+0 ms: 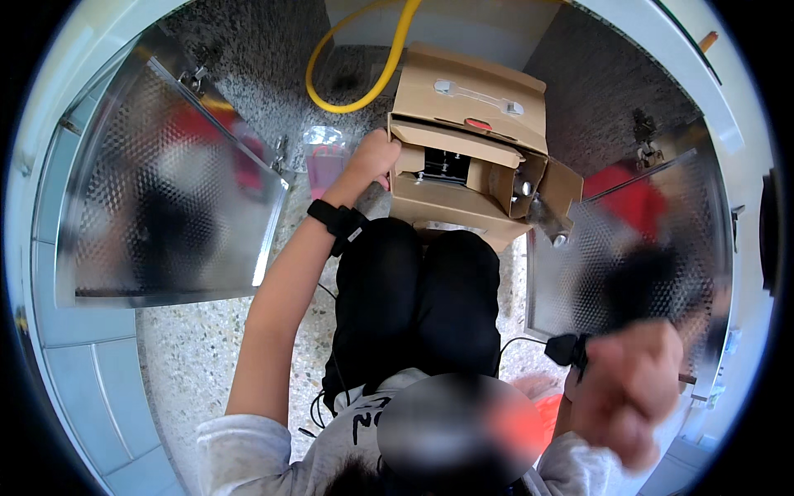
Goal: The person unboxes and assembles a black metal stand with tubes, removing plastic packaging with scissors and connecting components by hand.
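An opened brown cardboard box (467, 136) stands in front of my knees, with a plastic carry handle on its raised lid. My left hand (376, 161) is closed on the box's left edge. Inside the box lies a black part with small metal fittings (447, 165), mostly hidden by the flaps. Shiny metal pieces (523, 188) show in the compartment at the box's right end. Raised at my right side, close to the camera and away from the box, my right hand (633, 388) looks curled but blurred. Whatever it may hold is hidden.
Dimpled metal cabinet doors stand open on the left (174, 190) and right (637, 240). A yellow hose (397, 58) loops down behind the box. A clear container with pinkish contents (327, 161) stands beside my left hand. Something red (547, 413) lies near my right arm.
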`<state>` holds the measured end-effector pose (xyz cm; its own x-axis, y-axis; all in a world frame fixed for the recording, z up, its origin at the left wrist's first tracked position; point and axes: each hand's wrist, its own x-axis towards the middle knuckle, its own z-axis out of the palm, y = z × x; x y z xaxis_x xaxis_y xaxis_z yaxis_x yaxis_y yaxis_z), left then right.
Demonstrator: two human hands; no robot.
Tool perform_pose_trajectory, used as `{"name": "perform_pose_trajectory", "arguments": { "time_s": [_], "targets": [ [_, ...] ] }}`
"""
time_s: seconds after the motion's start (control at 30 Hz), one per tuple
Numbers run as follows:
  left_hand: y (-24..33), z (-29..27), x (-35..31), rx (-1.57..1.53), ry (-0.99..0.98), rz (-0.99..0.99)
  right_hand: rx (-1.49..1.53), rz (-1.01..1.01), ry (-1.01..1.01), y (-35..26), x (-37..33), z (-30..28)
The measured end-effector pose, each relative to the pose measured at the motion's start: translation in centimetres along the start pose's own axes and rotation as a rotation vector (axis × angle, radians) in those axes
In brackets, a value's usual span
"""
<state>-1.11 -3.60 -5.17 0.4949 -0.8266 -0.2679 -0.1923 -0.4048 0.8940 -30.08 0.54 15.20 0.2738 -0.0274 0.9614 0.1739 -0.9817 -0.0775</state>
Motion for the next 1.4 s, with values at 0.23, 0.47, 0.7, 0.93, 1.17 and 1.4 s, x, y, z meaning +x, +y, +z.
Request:
{"name": "perform_pose_trajectory", "arguments": {
  "time_s": [0.23,0.47,0.7,0.93,1.17,1.4],
  "targets": [
    [1.6,-0.6,1.3,-0.038,-0.163,-0.116,0.077,0.128,-0.303,-1.1,1.3,-2.5],
    [2.0,-1.6,3.1,-0.076,-0.111,-0.157,0.203,0.623,-0.383,6.7,-2.0,6.0],
    [3.1,-0.7,3.4,-0.012,-0.044,-0.158,-0.09,0.887,-0.87,18.8,-15.2,17.0],
    [4.3,-1.8,3.5,0.042,0.025,-0.126,0.602,1.811,-0.717,23.1,-16.2,21.5],
    [2.9,-2.4,5.0,0.189,0.037,-0.056,0.684,1.323,-1.093,18.7,-11.8,20.7],
    [4.6,-4.4,2.2,0.006,-0.216,-0.102,0.089,0.905,-1.196,16.1,-11.0,20.1]
  ]
}}
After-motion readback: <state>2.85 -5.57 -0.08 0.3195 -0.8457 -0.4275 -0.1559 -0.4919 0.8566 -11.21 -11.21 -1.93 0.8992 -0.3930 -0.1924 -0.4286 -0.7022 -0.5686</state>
